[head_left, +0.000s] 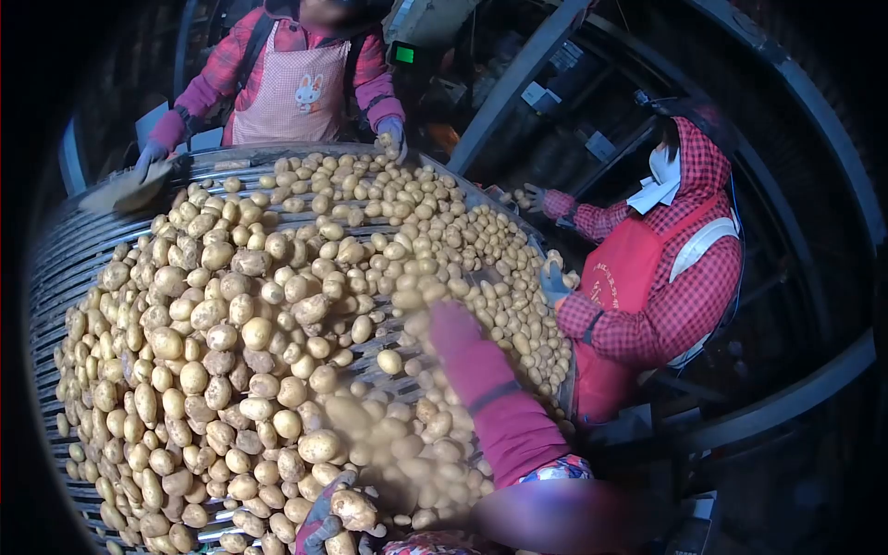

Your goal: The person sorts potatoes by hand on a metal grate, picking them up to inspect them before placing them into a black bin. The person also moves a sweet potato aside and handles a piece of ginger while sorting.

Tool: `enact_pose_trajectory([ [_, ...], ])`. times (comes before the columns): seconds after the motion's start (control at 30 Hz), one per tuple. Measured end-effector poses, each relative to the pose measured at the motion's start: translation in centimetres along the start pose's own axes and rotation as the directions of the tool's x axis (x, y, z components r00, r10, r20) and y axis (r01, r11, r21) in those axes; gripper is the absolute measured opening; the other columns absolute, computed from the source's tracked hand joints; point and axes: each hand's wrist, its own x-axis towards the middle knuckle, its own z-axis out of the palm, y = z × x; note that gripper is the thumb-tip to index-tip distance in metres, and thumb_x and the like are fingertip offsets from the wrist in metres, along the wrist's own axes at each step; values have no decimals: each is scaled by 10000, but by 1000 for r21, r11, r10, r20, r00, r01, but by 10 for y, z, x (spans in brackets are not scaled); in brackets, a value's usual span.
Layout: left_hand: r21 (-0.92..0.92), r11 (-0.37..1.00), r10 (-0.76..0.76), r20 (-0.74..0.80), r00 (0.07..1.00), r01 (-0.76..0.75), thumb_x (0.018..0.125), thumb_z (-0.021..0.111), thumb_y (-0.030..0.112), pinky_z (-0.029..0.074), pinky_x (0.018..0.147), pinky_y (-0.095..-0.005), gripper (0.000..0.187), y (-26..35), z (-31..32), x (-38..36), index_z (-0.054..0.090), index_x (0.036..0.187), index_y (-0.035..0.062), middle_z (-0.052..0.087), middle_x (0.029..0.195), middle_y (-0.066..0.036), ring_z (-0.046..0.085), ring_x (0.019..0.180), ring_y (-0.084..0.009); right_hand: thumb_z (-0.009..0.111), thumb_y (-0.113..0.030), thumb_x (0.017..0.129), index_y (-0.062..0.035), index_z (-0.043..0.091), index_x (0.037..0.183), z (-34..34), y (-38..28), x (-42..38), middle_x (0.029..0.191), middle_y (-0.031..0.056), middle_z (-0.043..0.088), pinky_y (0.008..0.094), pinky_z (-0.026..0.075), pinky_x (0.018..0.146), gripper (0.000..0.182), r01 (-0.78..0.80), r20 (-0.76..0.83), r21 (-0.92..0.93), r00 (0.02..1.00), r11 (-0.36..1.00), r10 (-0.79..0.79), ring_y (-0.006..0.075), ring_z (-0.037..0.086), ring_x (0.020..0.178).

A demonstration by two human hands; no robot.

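Observation:
At the bottom edge, my left hand, in a grey glove, has its fingers around a potato. My right arm, in a magenta sleeve with a dark band, reaches forward across the heap. Motion smears my right hand at the sleeve's end; its fingers do not show clearly, and it is among the potatoes. A big heap of potatoes covers much of the slatted metal surface, some with dark soil on them. Potatoes between my hands are blurred.
Across the surface, a co-worker in a checked apron has one gloved hand at a flat tan piece and the other at potatoes. On the right, another co-worker in a red apron holds potatoes. Metal beams rise behind.

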Motion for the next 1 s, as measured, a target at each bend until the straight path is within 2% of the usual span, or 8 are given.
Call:
enact_pose_trajectory([
  [0.1, -6, 1000, -1, 6, 1000, 1, 922, 588, 453, 551, 695, -362, 763, -1, -1, -2, 339, 1457, -30, 608, 1147, -194, 654, 840, -266, 479, -223, 1006, -90, 569, 1221, 55, 14, 16, 1102, 124, 635, 427, 541, 811, 268, -91, 91, 363, 994, 927, 62, 283, 628, 1011],
  [0.17, -10, 1000, 2, 5, 1000, -1, 922, 588, 457, 552, 697, -365, 769, -2, -2, -2, 332, 1463, -26, 603, 1161, -196, 655, 847, -270, 428, -282, 1046, -93, 564, 1231, 154, 39, 39, 1133, 105, 633, 407, 537, 821, 298, -126, 55, 861, 986, 493, 157, 261, 625, 1004],
  [0.3, -18, 1000, 6, 7, 1000, -6, 921, 589, 466, 554, 700, -369, 783, -3, -5, -5, 319, 1476, -16, 593, 1190, -201, 657, 861, -280, 347, -383, 1073, -103, 540, 1279, 79, 21, 29, 1180, 78, 617, 362, 526, 848, 397, -134, 110, 767, 991, 627, 77, 211, 617, 988],
  [0.37, -19, 1000, 5, 8, 1000, -4, 921, 589, 470, 555, 702, -372, 789, -4, -6, -7, 313, 1482, -12, 589, 1205, -203, 658, 868, -285, 588, -213, 917, -78, 589, 1240, 25, -7, 33, 1261, 209, 543, 597, 509, 842, 350, -170, 202, 115, 969, 979, 145, 402, 594, 1135],
  [0.7, -38, 999, 14, 56, 998, -12, 936, 569, 485, 560, 688, -374, 800, -6, -9, -14, 269, 1519, 25, 570, 1259, -205, 664, 884, -294, 596, -254, 914, -102, 590, 1251, 19, -3, 29, 1309, 211, 533, 631, 497, 858, 370, -218, 226, 122, 956, 968, 187, 400, 587, 1169],
  [0.77, -5, 1000, -14, 154, 988, 15, 968, 525, 484, 561, 646, -360, 767, -3, -17, -17, 235, 1539, 62, 570, 1251, -189, 671, 857, -271, 403, -218, 1017, -81, 584, 1217, 66, 17, 32, 1111, 152, 639, 370, 529, 868, 302, 1, -24, -158, 1000, 987, -4, 243, 649, 1009],
  [0.87, 33, 989, -148, 19, 989, 147, 864, 652, 514, 559, 579, -338, 917, 4, -14, -20, 227, 1541, 64, 543, 1279, -166, 677, 832, -274, 556, -206, 869, -46, 606, 1208, 97, 57, 44, 1135, 228, 660, 463, 550, 827, 378, 248, -215, 123, 952, 961, -218, 403, 662, 997],
  [1.0, -95, 995, -19, -84, 996, 11, 859, 668, 503, 563, 708, -330, 902, 2, 12, -15, 293, 1516, 14, 578, 1229, -161, 656, 907, -251, 723, -267, 813, -41, 591, 1295, -29, 51, -15, 1060, 160, 694, 360, 532, 805, 549, 122, 122, 596, 963, 794, -240, 235, 675, 921],
])
